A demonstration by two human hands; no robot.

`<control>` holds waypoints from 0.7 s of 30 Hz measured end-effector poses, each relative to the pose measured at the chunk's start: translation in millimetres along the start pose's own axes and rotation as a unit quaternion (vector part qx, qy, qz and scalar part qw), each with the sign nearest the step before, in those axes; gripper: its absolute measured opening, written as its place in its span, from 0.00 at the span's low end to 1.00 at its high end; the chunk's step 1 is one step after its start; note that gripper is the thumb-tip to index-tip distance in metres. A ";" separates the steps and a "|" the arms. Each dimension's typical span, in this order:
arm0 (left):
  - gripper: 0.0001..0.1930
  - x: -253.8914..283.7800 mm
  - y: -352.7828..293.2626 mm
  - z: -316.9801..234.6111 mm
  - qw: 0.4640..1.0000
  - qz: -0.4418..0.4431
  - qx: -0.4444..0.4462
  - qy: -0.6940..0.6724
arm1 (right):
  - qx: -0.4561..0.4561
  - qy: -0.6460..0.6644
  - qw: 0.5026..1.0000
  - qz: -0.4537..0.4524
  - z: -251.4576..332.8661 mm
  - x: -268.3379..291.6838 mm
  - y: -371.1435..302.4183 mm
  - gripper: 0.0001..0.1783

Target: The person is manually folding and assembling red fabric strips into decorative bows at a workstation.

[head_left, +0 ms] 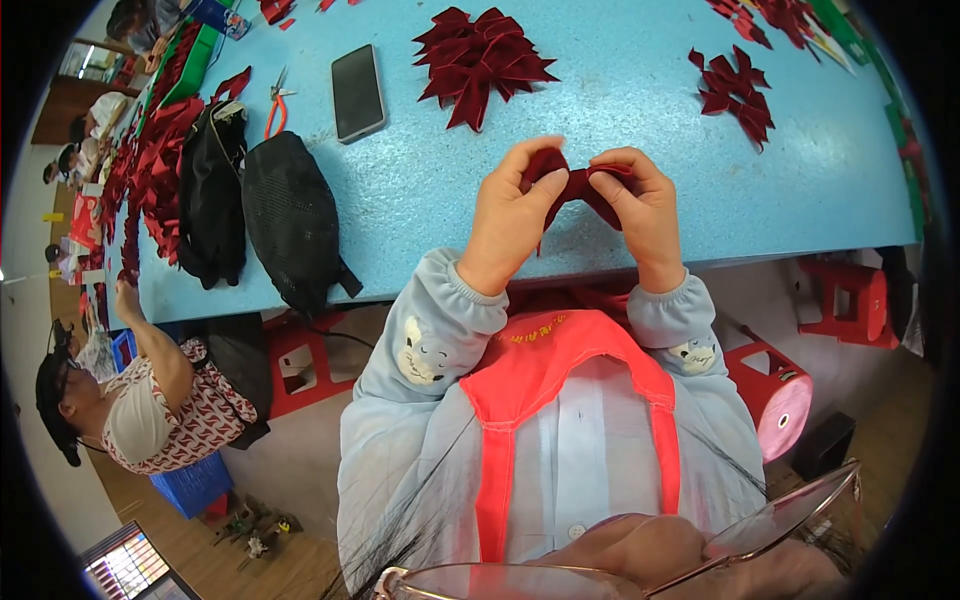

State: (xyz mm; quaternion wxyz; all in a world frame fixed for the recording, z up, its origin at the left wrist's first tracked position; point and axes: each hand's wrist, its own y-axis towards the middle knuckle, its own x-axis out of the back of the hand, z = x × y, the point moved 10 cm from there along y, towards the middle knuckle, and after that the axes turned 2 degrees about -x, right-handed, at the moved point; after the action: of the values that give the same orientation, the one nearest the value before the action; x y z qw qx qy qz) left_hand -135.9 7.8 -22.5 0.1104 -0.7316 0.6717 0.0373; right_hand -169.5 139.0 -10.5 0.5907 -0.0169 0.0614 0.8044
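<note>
Between my hands, just over the table's near edge, is a dark red velvet bow (577,186). My left hand (510,215) pinches its left loop between thumb and fingers. On the other side, my right hand (643,210) grips the right loop, thumb in front and fingers behind. The bow's narrow middle shows between the two thumbs, and a tail hangs beside my left hand. Beyond my hands lies a heap of similar dark red bows (480,65). A smaller group of bows (737,95) rests farther right.
On the blue table (400,220) lie a black phone (358,92), orange-handled pliers (277,105) and two black bags (290,215). Piles of red ribbon pieces (165,180) line the left side. A co-worker (170,390) sits at the left; red stools (850,303) stand below the table.
</note>
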 end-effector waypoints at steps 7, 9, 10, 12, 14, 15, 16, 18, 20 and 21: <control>0.08 21.4 -8.0 -14.4 0.988 -0.115 -0.100 -0.010 | 0.145 -0.052 0.988 -0.030 17.8 1.6 -10.8 0.07; 0.08 21.3 -11.4 -20.4 0.983 -0.109 -0.144 0.016 | 0.150 -0.043 0.988 -0.018 24.2 -1.7 -10.6 0.08; 0.08 19.3 -14.5 -27.2 0.977 -0.102 -0.185 0.040 | 0.154 -0.034 0.987 -0.009 29.1 -4.0 -11.0 0.09; 0.08 16.1 -19.6 -34.3 0.968 -0.090 -0.227 0.065 | 0.160 -0.026 0.987 -0.003 38.3 -5.8 -10.8 0.10; 0.08 13.0 -29.7 -48.9 0.941 -0.093 -0.294 0.139 | 0.200 -0.096 0.974 0.038 53.4 -17.7 -11.2 0.12; 0.08 10.0 -34.6 -55.9 0.924 -0.095 -0.327 0.176 | 0.220 -0.129 0.965 0.058 57.8 -23.6 -12.1 0.13; 0.08 9.0 -34.9 -56.7 0.923 -0.092 -0.329 0.178 | 0.222 -0.128 0.965 0.055 58.1 -23.3 -12.6 0.13; 0.08 6.8 -37.5 -60.8 0.916 -0.090 -0.353 0.171 | 0.194 -0.098 0.973 0.072 51.7 -26.1 -14.4 0.13; 0.08 8.2 -39.5 -60.4 0.910 -0.088 -0.368 0.169 | 0.184 -0.082 0.976 0.080 50.6 -30.3 -17.2 0.14; 0.09 12.4 -40.1 -57.7 0.912 -0.093 -0.372 0.143 | 0.192 -0.123 0.971 0.068 54.3 -30.9 -19.1 0.14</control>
State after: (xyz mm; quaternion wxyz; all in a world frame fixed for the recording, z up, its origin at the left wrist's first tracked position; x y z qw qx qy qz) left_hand -100.3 -13.6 35.5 -0.2643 -0.7761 0.5469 0.1692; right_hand -139.5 121.7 44.9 0.5300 0.2000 0.1421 0.8117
